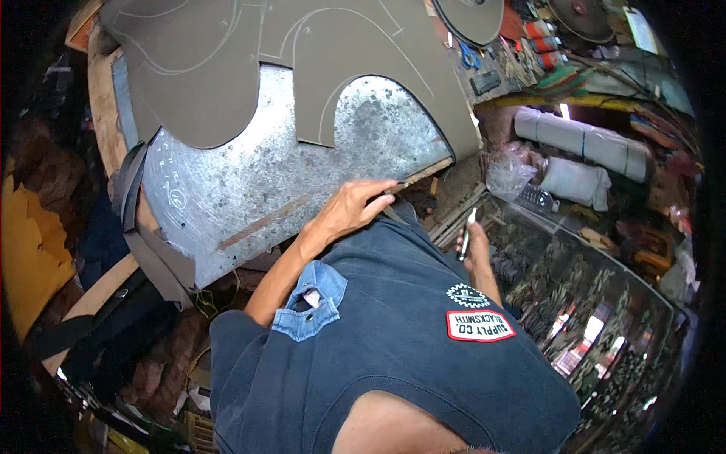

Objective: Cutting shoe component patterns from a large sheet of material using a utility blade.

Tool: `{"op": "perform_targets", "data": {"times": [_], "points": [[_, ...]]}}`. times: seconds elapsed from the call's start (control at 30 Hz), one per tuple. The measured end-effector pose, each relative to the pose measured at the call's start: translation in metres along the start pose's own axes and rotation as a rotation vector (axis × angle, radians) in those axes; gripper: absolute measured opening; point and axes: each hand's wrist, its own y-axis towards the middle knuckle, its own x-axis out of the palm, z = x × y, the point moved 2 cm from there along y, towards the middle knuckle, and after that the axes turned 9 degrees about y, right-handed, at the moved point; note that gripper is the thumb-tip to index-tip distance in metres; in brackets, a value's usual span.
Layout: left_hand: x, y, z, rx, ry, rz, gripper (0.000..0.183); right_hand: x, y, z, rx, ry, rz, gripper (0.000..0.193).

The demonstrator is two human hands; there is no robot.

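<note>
Ahead of me lies a metal-topped table [287, 178] with a scuffed silver surface. Across its far part spreads a dark grey-brown sheet [219, 68] with curved cut edges and pale drawn outlines. My left hand [352, 208] rests at the table's near edge, its fingers stretched along the wooden rim and the thumb apart below. Close to its fingertips is a small dark bit that I cannot make out. Lower and to the right, my right hand [478, 253] grips a slim white-and-black pen [468, 234], tip upward, away from the sheet.
Dark strips [140, 219] hang over the table's left corner. At right stand a glass-topped case [605, 295], a white wrapped roll [582, 142] and a clear plastic bottle [537, 199]. Blue-handled scissors [469, 56] and several red-labelled bottles [544, 44] lie at the far right.
</note>
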Motion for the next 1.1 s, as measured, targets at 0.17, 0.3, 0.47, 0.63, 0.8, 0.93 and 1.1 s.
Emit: {"op": "perform_targets", "data": {"times": [0.17,0.3,0.47,0.63,0.8,0.93,1.1], "points": [[-0.057,0.077,-0.05,0.169,0.538,0.535,0.026,0.101,0.016,-0.099,-0.179,-0.076,-0.285,0.033],[-0.119,0.128,-0.098,-0.192,1.005,0.677,0.049,0.195,0.04,-0.162,-0.401,-0.435,-0.673,0.044],[-0.136,0.134,-0.14,-0.46,1.184,0.514,0.071,0.331,0.06,-0.218,-1.131,-1.02,-1.06,0.035],[-0.131,0.128,-0.125,-0.649,1.185,0.527,0.083,0.467,0.083,-0.236,-1.533,-1.155,-1.451,0.028],[-0.123,0.122,-0.119,-0.626,1.198,0.576,0.089,0.565,0.082,-0.192,-1.618,-1.392,-1.973,0.027],[-0.122,0.124,-0.117,-0.668,1.191,0.561,0.091,0.595,0.07,-0.173,-1.606,-1.464,-2.221,0.025],[-0.122,0.125,-0.119,-0.676,1.183,0.556,0.094,0.604,0.066,-0.165,-1.622,-1.418,-2.341,0.022]]}}
